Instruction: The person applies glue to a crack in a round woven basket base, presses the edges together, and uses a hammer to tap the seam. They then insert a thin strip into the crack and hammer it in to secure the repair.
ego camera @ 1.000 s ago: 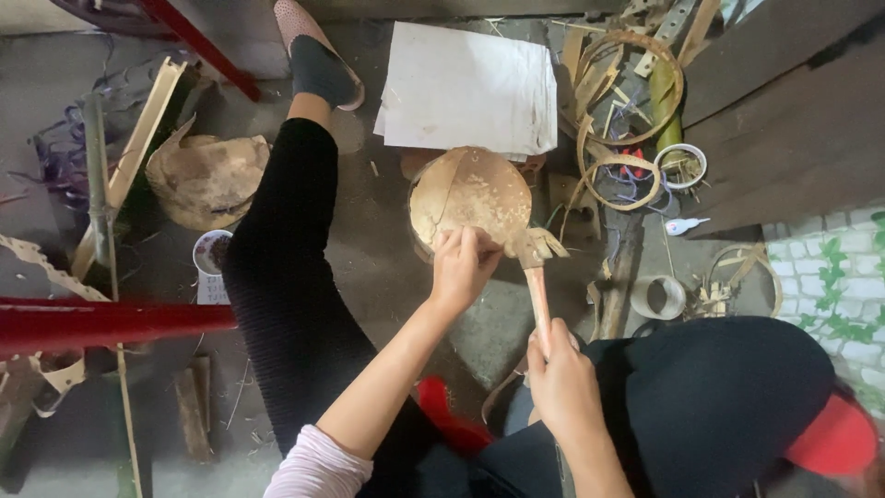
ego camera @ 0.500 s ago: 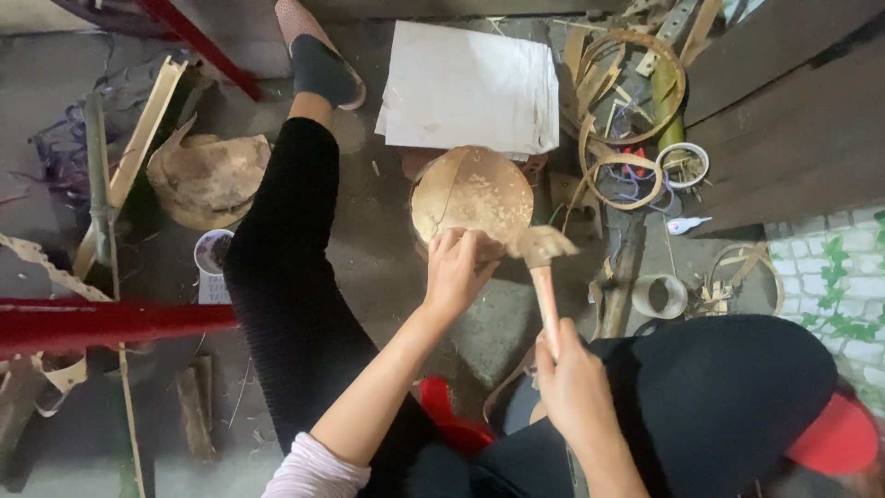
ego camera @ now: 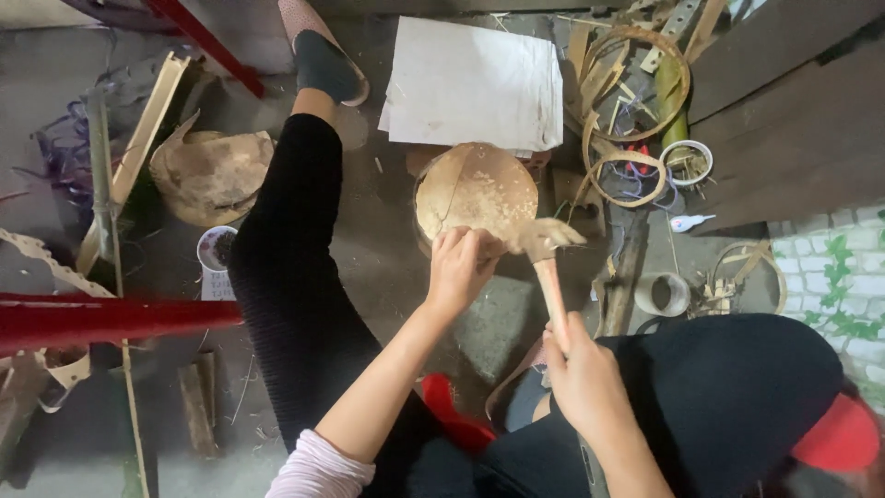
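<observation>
Gripping round block (ego camera: 475, 189) edge, left hand (ego camera: 461, 267); right hand (ego camera: 585, 383) clamped on mallet (ego camera: 546, 254) handle.

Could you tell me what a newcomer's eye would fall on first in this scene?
Likely the round wooden block at centre, where the left hand rests on its near edge and the right hand holds a wooden mallet just beside it. Next, the white sheet beyond the block and the red bar at the left.
</observation>
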